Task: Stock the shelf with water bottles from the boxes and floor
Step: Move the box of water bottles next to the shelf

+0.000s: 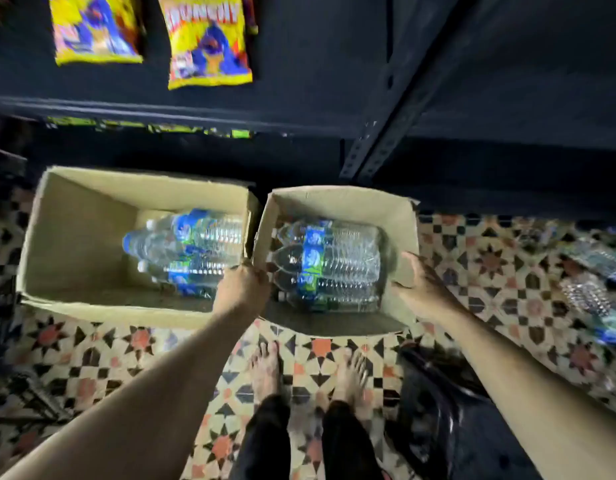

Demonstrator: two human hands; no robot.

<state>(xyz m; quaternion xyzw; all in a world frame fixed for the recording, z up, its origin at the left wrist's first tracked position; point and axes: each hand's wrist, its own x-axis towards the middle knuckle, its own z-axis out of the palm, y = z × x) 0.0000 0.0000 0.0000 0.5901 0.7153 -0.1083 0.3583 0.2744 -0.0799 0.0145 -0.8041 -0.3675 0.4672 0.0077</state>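
Note:
Two open cardboard boxes stand on the patterned tile floor below a dark metal shelf [299,109]. The right box [337,202] holds several clear water bottles [337,268] with blue-green labels, lying on their sides. My left hand [242,289] grips its left wall and my right hand [420,285] grips its right wall. The left box [81,216] holds several more bottles [185,251], also lying flat. More loose bottles [590,275] lie on the floor at the far right.
Yellow snack bags [206,39] hang above the shelf at upper left. A slotted metal upright [386,116] runs diagonally beside the right box. My bare feet [265,372] stand just in front of the boxes. A dark object [434,393] lies at my right foot.

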